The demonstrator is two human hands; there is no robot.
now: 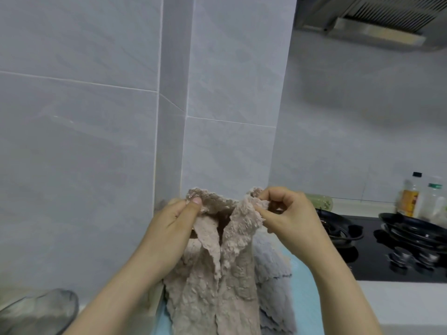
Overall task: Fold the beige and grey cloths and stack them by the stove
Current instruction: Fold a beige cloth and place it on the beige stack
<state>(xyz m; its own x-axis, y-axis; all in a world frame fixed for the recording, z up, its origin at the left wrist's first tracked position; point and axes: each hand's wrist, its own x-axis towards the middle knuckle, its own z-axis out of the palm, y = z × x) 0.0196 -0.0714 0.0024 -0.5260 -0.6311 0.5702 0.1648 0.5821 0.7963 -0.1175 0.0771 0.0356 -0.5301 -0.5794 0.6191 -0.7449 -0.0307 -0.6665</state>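
Both hands pinch the top edge of the fluffy beige terry cloth: left hand at one corner, right hand at the other, fingers curled. The cloth hangs bunched over the light blue mat, partly covering the pale grey fluffy cloth. Black glass stove near, to the right. Risks: a shallow pinch may let a corner slip; the trailing hem could drag the grey cloth; the sagging middle likely gives a crooked fold.

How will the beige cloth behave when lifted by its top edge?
Probably floppy: the beige cloth sags and creases between the left hand and right hand pinching its top corners. Likely light, since fingertip pinches hold it up. Its fluffy pile should resist slipping.
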